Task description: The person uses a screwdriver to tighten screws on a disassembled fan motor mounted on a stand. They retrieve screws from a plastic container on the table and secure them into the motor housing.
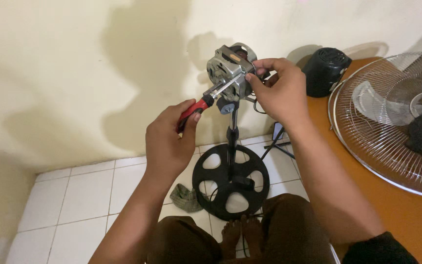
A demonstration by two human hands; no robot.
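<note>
**Bare fan motor on its stand, both hands at work**

A white tiled floor [89, 195] runs to a cream wall, and an orange counter [391, 205] fills the right side. On the counter lies a wire fan guard [367, 142] with clear blades showing through it, and behind it sits a black motor cover [324, 71]. A round black spoked base [230, 182] stands on the floor, its pole rising to the bare metal fan motor [230, 71] — near the wall, at the top middle of the view. A crumpled greenish cloth [185, 198] lies just beside the base.

The left hand [168, 146] is clamped around the red handle of a screwdriver [206, 100], whose metal shaft slants up to the motor's front. The right hand [280, 90] is closed on the motor's right side, fingertips pinching at the housing — whether they hold a small part cannot be told.
</note>
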